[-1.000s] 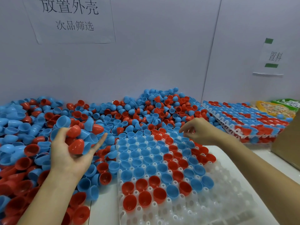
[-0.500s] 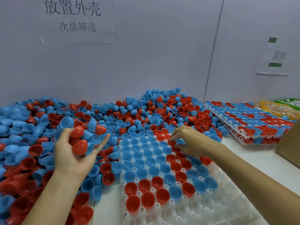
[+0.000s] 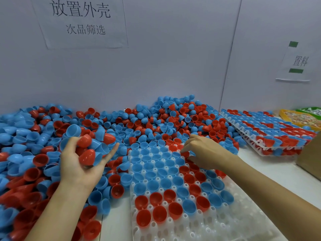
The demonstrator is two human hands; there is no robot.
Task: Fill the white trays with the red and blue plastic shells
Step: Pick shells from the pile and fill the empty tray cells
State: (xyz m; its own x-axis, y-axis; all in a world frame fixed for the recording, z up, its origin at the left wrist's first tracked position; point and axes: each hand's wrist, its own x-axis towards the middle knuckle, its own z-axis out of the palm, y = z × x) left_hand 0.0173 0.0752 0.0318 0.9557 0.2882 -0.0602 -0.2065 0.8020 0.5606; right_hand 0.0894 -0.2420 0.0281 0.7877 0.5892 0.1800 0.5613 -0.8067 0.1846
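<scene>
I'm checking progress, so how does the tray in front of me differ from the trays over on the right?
The front tray lies flat and single, its near pockets bare; the right trays are stacked, tilted and look full on top. The right hand works at the front tray; no hand touches the right trays. Both are white and hold red and blue shells, open side up.

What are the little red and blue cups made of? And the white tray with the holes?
The red and blue cups look like thin hard plastic: smooth, evenly coloured, with soft glints inside. The left hand holds a bunch of them. The white tray looks like thin moulded plastic too, milky and slightly see-through, with shiny bumps. That is only how they look.
</scene>
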